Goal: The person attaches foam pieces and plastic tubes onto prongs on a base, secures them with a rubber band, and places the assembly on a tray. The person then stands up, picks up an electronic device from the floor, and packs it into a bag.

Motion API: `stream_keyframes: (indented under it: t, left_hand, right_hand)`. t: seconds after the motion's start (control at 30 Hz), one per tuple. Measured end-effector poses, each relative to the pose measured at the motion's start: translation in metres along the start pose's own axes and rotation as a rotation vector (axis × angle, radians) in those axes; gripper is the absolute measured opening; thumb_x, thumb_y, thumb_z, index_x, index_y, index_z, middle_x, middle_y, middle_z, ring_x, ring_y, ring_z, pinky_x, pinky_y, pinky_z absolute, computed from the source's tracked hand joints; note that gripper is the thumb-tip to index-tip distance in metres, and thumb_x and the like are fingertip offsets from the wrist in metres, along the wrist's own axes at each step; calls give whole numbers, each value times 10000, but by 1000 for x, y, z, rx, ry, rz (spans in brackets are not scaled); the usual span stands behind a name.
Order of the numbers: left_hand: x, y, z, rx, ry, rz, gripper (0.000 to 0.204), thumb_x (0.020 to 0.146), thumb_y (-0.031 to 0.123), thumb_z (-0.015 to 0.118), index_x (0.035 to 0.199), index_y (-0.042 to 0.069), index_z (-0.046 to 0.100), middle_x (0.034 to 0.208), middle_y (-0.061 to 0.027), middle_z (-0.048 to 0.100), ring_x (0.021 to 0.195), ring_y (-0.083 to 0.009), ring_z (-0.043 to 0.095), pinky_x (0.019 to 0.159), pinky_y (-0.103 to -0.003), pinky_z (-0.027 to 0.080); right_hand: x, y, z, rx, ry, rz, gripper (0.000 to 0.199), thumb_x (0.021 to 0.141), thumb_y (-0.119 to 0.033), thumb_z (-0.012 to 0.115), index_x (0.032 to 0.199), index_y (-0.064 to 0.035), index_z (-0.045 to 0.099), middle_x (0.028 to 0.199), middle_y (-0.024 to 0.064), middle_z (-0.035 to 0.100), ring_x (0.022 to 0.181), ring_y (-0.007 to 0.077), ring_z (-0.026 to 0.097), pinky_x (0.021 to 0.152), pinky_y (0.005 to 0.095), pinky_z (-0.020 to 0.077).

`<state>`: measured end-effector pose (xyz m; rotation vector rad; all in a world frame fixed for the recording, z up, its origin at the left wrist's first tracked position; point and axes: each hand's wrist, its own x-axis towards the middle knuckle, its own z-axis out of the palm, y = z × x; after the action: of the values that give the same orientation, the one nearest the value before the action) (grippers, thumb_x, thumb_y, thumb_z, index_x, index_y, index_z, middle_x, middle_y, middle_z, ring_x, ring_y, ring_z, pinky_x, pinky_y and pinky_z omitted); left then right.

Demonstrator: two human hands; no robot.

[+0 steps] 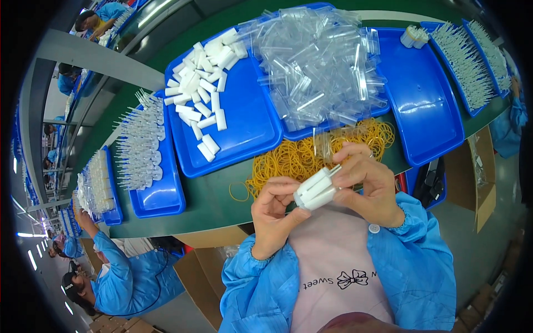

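A bundle of white, finger-sized pieces (317, 190) is held in front of my chest, tilted, with a thin white stem sticking out at its upper right end. My left hand (277, 213) is closed round its lower left end. At the other end, my right hand (363, 180) grips it with thumb and fingers near the stem. Just beyond the hands lies a heap of yellow rubber bands (288, 164). A clear plastic sleeve (322, 143) stands out beside my right fingers; I cannot tell whether they touch it.
Blue trays hold white blocks (191, 83), clear plastic sleeves (311, 66) and white stemmed parts (141, 147). A white bundle (415, 36) sits in the right blue tray (425, 119); more stemmed parts (463, 61) lie beyond. Cardboard boxes (205, 277) flank me. Another person (133, 280) works at left.
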<state>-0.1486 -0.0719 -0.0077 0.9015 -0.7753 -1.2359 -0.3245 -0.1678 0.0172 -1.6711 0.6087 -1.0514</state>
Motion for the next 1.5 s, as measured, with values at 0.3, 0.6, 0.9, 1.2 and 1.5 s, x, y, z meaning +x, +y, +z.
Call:
stream_keyframes:
  t: [0.3, 0.6, 0.9, 1.2, 1.5]
  left_hand:
    - [2, 3, -9, -49, 125, 50, 390, 739, -95, 647, 1097, -37, 506, 1137, -111, 497, 1039, -195, 549, 928, -335, 437]
    - [7, 12, -30, 7, 306, 96, 417, 838, 206, 643, 1176, 26, 478, 1148, -98, 556, 1043, -187, 556, 917, -320, 436]
    - [6, 10, -31, -1, 288, 64, 413, 832, 204, 652, 1167, 28, 486, 1146, -84, 557, 1042, -164, 552, 890, -295, 442]
    - [6, 10, -30, -5, 276, 54, 439, 824, 208, 661, 1178, 21, 481, 1150, -91, 560, 1042, -167, 552, 902, -301, 436]
    - [4, 7, -30, -22, 247, 47, 450, 817, 208, 666, 1181, 20, 477, 1158, -106, 562, 1076, -191, 547, 946, -341, 419]
  right_hand:
    - [27, -1, -8, -62, -142, -81, 142, 749, -40, 672, 890, -51, 663, 908, 60, 647, 954, 239, 559, 852, 359, 405]
    - [41, 33, -7, -989, -497, -360, 404, 763, -72, 570, 1161, -139, 582, 1078, -10, 601, 874, 191, 516, 785, 343, 381]
    - [42, 35, -18, -995, -516, -286, 342, 776, -52, 546, 1116, -55, 575, 1033, 74, 542, 836, 219, 506, 758, 333, 405]
    - [41, 23, -24, -823, -264, -259, 352, 666, -36, 688, 1006, -85, 610, 996, 88, 550, 818, 246, 536, 697, 350, 433]
    - [41, 25, -27, -778, -229, -208, 313, 717, -22, 675, 1018, -73, 608, 950, 72, 583, 754, 220, 558, 641, 298, 453]
